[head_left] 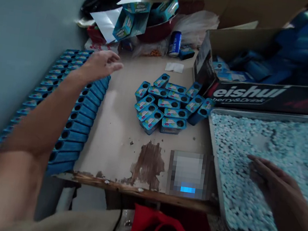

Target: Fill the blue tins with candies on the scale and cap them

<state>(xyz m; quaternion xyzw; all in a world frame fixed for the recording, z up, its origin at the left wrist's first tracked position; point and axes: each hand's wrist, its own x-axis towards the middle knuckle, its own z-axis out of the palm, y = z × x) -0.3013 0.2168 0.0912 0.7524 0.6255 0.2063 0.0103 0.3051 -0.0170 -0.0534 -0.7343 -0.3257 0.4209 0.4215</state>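
Observation:
My left hand (104,62) is stretched over the far end of long rows of small blue boxes (77,126), its fingers loosely curled and apart with nothing visible between them. Each box has a dark round hole on top. At the right, my right hand (272,180) hovers low over a metal tray (217,169) spread with small pale blue pieces (235,141). Its fingers are pressed together, and whatever they may hold is hidden. Between the hands, a loose cluster of the same kind of boxes (169,103) stands on the table.
A black-sided carton (258,95) full of blue packs sits behind the tray. At the back are a blue can (175,43), a red bowl (156,30), an open blue display box (132,20) and plastic bags. A pixelated patch covers part of the table's worn front edge (138,190).

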